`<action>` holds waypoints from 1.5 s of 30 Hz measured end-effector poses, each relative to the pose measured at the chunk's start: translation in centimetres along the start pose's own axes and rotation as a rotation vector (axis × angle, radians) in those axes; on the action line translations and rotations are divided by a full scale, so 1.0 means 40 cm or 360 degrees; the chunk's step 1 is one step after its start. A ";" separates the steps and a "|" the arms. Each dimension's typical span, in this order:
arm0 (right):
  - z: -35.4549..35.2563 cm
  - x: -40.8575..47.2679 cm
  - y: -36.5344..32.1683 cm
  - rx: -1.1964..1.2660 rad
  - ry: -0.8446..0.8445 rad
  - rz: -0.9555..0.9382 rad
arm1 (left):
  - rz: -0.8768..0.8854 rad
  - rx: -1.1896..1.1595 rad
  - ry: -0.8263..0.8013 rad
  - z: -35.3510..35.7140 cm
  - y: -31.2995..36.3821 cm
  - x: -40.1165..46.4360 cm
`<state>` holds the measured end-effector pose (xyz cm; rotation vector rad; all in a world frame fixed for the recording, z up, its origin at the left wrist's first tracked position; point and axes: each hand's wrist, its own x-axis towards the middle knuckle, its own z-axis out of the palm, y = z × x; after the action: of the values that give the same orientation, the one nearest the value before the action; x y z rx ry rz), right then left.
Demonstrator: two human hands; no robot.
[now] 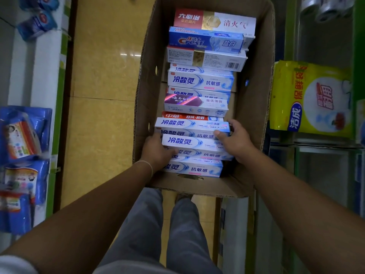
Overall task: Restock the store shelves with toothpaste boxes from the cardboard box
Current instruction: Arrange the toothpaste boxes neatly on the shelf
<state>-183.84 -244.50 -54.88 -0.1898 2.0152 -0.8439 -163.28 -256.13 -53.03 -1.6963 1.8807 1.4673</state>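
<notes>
Cardboard box (254,91): toothpaste boxes (200,82) in a near-to-far row. My left hand (156,153) and right hand (236,142) clasped opposite ends of the nearest white-blue boxes (189,142).

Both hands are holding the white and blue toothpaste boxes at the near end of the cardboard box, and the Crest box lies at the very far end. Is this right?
Not quite. In the head view, the Crest box is second from the far end; the red and white box lies farthest. The left hand and right hand do hold the near boxes.

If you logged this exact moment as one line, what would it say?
stage: picking from cardboard box | left hand: grip on left ends of white-blue toothpaste boxes | right hand: grip on right ends | shelves: not yet restocked
</notes>
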 end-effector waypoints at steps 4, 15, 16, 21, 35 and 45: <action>-0.002 0.003 -0.002 -0.0005 0.0016 -0.0032 | 0.0078 -0.0042 -0.0063 -0.014 -0.016 -0.001; -0.019 0.012 -0.055 0.0226 -0.0012 0.0189 | 0.0035 -0.0581 -0.0243 -0.068 0.020 -0.065; -0.023 0.007 -0.059 0.0241 -0.0019 0.0197 | 0.0020 -0.0593 -0.0228 -0.072 0.022 -0.070; -0.062 -0.033 -0.099 0.0410 0.0003 0.0166 | -0.0037 -0.0643 -0.0209 -0.090 0.033 -0.093; -0.278 -0.284 -0.329 0.0607 -0.0129 -0.0358 | 0.0263 -0.0793 -0.0108 -0.267 0.259 -0.270; -0.377 -0.462 -0.502 0.0754 -0.0109 -0.0744 | 0.0694 -0.1034 -0.0197 -0.380 0.438 -0.439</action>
<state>-189.08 -244.16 -24.14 -0.4195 1.6702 -1.5588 -165.90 -259.45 -24.25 -1.3927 1.9077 2.5068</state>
